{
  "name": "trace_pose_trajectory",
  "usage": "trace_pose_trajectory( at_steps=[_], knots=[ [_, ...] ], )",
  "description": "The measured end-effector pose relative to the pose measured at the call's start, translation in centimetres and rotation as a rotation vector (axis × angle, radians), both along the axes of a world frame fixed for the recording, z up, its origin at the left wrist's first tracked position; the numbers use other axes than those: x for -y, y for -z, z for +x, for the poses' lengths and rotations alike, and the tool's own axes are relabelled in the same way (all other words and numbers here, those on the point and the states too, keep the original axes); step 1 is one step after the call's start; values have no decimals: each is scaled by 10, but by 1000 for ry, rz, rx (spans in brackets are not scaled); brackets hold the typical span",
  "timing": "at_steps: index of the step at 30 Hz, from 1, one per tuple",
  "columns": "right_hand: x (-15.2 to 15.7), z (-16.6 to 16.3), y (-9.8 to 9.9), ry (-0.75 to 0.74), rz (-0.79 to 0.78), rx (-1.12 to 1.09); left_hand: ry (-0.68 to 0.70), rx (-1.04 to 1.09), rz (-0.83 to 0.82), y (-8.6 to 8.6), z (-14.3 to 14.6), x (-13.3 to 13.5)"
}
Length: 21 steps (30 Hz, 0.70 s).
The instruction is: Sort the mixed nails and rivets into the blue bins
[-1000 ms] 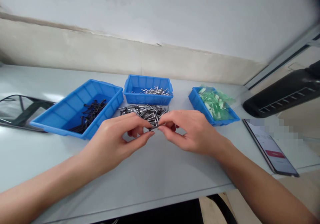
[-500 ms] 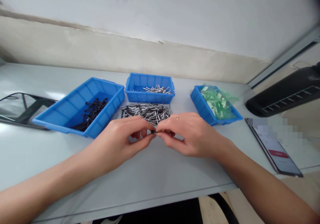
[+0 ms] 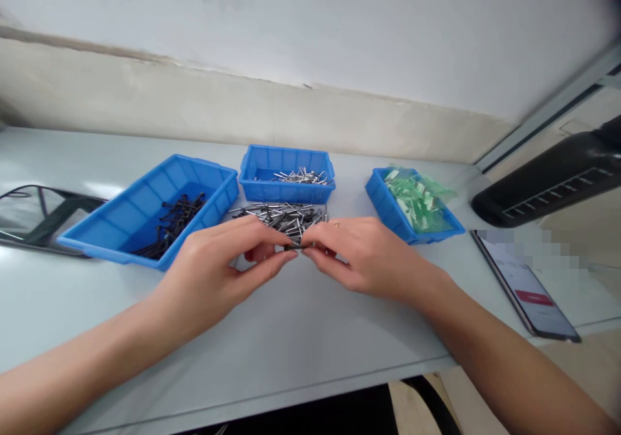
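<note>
Between my fingertips, just in front of the metal pile, is a thin black rod [image 3: 294, 247], lying nearly level. My left hand [image 3: 233, 254] pinches its left part between thumb and index finger. The thumb and index finger of my right hand [image 3: 363, 254] close on its right end. Fingers cover much of the rod, so its exact kind cannot be told. Right behind the hands lies a loose pile of thin silver and dark metal pins [image 3: 286, 215]. Similar black headed pieces [image 3: 179, 218] fill part of the left blue bin [image 3: 116, 209].
A middle blue bin [image 3: 286, 192] holds small silver pins [image 3: 305, 176]. The right blue bin [image 3: 388, 202] has green plastic packets [image 3: 420, 199]. Further right are a black bottle [image 3: 543, 180] and a phone [image 3: 528, 289]. A black-framed clear item [image 3: 53, 218] lies far left.
My left hand has shifted slightly left from the right fingertips, and more of the black rod shows between them. Both hands still pinch it. The whole view has moved slightly.
</note>
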State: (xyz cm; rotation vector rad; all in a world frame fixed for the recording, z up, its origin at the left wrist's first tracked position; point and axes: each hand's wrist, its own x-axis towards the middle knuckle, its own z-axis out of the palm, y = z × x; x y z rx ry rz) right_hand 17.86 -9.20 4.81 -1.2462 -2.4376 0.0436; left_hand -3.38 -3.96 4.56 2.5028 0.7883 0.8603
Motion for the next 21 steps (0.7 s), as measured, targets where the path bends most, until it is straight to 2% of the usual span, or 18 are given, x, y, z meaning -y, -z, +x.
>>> trace_pose_trajectory(
  at_steps=[5, 10, 15, 21],
  knots=[
    [0, -6, 2, 2, -122, 45, 87, 39, 91, 4, -2, 0],
    [2, -7, 1, -40, -114, 1, 202, 53, 102, 9, -4, 0],
    [1, -6, 1, -23, -81, 17, 156, 54, 99, 7, -4, 1],
    [0, 0, 2, -8, 62, -18, 49, 19, 54, 2, -1, 1]
  ],
)
